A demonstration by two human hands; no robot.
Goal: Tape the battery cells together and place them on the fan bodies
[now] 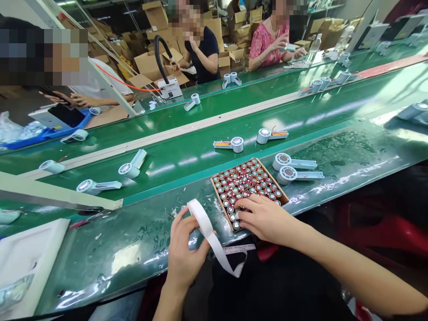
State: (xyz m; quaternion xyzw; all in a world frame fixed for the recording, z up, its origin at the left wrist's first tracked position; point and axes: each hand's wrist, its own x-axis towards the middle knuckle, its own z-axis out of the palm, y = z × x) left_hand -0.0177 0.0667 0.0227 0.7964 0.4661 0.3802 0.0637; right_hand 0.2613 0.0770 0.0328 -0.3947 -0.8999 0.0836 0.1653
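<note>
"Where are the battery cells?"

"In a shallow cardboard tray [281, 194], just right of the middle of the frame, on the near green tabletop [143, 240]. The cylindrical battery cells [256, 179] stand packed in rows, red and black wires tangled over their tops."

"And the right hand [264, 218]?"

"It's over the tray's near edge, fingers bent down among the cells at the near left corner. I can't tell whether it grips one."

"The left hand [187, 249]?"

"Lower middle, just left of the tray, gripping a roll of white tape [199, 217] between thumb and fingers. The roll's loose end droops toward the table's edge."

"What's around them?"

"Two handheld fan bodies [288, 174] lie side by side just right of the tray. More, like the white one [237, 144] above it, sit along the green conveyor belt [167, 162]. There's a white foam tray [40, 258] lower left."

"Anyone across the belt?"

"One person in a dark top [209, 47], upper middle, and one in a pink patterned top [261, 42] to the right, cardboard boxes [155, 15] behind them."
</note>
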